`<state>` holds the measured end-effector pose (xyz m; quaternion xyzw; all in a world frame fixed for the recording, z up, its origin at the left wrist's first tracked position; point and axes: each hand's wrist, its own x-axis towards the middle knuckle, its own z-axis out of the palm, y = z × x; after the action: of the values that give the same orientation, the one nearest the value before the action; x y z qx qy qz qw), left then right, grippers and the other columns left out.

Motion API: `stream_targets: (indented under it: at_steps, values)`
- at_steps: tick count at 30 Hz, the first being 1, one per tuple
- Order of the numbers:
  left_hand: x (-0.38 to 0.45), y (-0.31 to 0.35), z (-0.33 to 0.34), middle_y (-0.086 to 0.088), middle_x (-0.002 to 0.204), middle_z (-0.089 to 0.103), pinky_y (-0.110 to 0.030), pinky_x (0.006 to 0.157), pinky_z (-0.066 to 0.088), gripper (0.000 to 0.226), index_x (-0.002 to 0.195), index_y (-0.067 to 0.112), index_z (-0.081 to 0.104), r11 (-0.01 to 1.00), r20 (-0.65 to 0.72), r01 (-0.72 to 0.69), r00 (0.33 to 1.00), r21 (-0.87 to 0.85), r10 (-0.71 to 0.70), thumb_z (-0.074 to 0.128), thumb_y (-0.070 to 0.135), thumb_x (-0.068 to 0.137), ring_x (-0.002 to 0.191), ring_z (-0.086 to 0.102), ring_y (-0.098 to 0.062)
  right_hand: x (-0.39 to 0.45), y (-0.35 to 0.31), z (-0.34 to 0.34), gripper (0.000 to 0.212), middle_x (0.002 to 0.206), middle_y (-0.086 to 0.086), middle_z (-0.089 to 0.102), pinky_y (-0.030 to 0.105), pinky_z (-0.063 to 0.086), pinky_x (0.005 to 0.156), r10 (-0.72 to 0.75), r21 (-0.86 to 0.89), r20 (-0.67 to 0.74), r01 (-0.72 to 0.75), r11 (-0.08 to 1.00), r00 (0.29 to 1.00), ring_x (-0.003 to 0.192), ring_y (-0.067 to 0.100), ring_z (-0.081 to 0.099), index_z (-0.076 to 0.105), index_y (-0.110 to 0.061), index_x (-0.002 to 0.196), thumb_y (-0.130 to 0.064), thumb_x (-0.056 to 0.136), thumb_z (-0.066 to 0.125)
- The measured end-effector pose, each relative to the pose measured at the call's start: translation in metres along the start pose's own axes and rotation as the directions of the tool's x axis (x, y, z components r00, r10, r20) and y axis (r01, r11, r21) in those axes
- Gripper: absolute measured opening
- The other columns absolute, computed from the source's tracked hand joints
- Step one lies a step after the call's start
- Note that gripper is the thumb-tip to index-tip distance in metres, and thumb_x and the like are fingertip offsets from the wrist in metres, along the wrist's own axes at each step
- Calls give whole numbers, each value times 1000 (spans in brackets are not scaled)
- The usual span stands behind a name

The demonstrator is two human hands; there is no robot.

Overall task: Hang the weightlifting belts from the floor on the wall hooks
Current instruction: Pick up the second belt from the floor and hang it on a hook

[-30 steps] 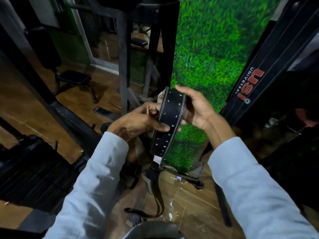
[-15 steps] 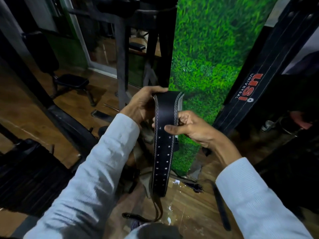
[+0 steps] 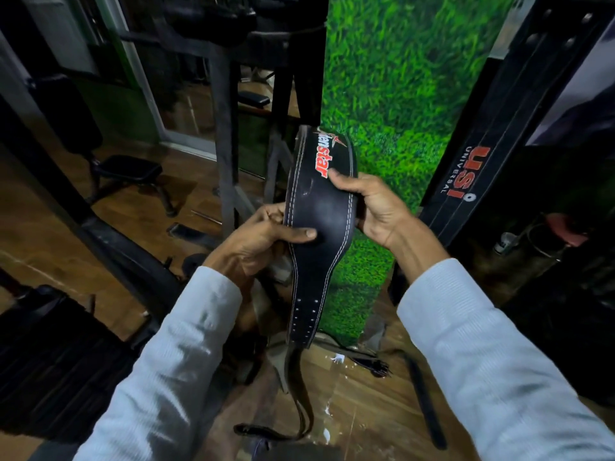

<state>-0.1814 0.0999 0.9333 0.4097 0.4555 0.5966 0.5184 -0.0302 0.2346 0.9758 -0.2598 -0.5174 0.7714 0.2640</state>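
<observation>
I hold a black leather weightlifting belt (image 3: 319, 207) with white stitching and a red and white "star" logo, upright in front of me. My left hand (image 3: 263, 237) grips its left edge, thumb across the wide middle. My right hand (image 3: 372, 204) holds the right edge a little higher, thumb by the logo. The belt's narrow punched end hangs down toward the floor. A second black belt (image 3: 492, 128) marked "USI UNIVERSAL" hangs slanted at the right. No wall hook is visible.
A green grass-print panel (image 3: 399, 94) stands straight ahead. Black machine frames (image 3: 223, 144) and a padded bench (image 3: 129, 169) fill the left. Loose dark straps (image 3: 299, 410) lie on the wooden floor below my hands.
Both hands have fed the belt upward: the narrow punched end was between my hands, and now the wide logo section is, with the punched end hanging lower.
</observation>
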Motion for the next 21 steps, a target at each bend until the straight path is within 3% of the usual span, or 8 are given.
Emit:
stream_targets:
  at_steps: [1,3,5,7,10,14,17,21]
  values:
    - [-5,1,-4,-10,98,79,-32,90,60,35,111,-4,73,1000,-9,18,1000,15,-17,73,-8,76,89,76,-20,1,0,2,41,101,9,79,29,63,72,-14,-29,7,15,999,1000,86,18,78,66,4,127,-10,90,73]
    - [-15,14,-4,-9,92,80,-28,78,63,15,96,4,79,997,-59,71,996,11,-70,74,14,85,78,77,-17,0,6,3,37,97,9,79,28,63,73,-18,-61,66,22,998,998,81,16,77,66,6,126,-3,90,70]
    - [-16,29,-3,-2,91,81,-23,64,62,32,96,11,78,993,-149,108,982,-47,-113,60,37,94,72,77,-12,-1,13,4,32,98,9,79,32,61,91,-45,-119,112,58,991,993,88,17,76,69,6,119,3,87,71]
    - [-9,50,3,1,101,81,-24,70,63,41,106,15,76,993,-170,45,983,-106,-63,48,44,102,85,78,-12,-3,24,5,33,102,9,79,35,53,106,-88,-164,147,112,980,985,97,18,73,71,7,114,6,82,75]
    - [13,71,8,-13,111,77,-40,97,60,30,110,8,76,989,-234,-65,972,-134,33,63,32,99,98,75,-26,-9,41,6,38,105,5,80,29,54,99,-102,-256,199,152,955,975,100,15,73,76,-3,108,-5,70,83]
    - [27,75,5,-14,82,74,-39,75,63,9,90,3,72,986,-368,-163,919,-27,142,72,-5,87,70,71,-27,-17,47,6,30,101,4,80,26,58,92,-96,-259,140,130,957,985,92,12,74,77,-10,102,-11,73,82]
    - [20,64,5,-16,87,73,-43,84,60,13,96,1,72,974,-322,-224,925,-30,202,71,-8,86,76,70,-28,-13,23,11,33,111,7,77,39,52,97,-117,-162,73,127,979,991,99,19,70,73,-10,116,-28,88,76]
    - [13,52,7,-10,82,74,-32,73,61,14,91,3,71,955,-284,-296,917,-18,279,70,-10,84,71,71,-21,2,-15,23,48,124,8,75,48,42,117,-188,-94,6,188,978,982,116,19,67,67,-2,129,-35,94,71]
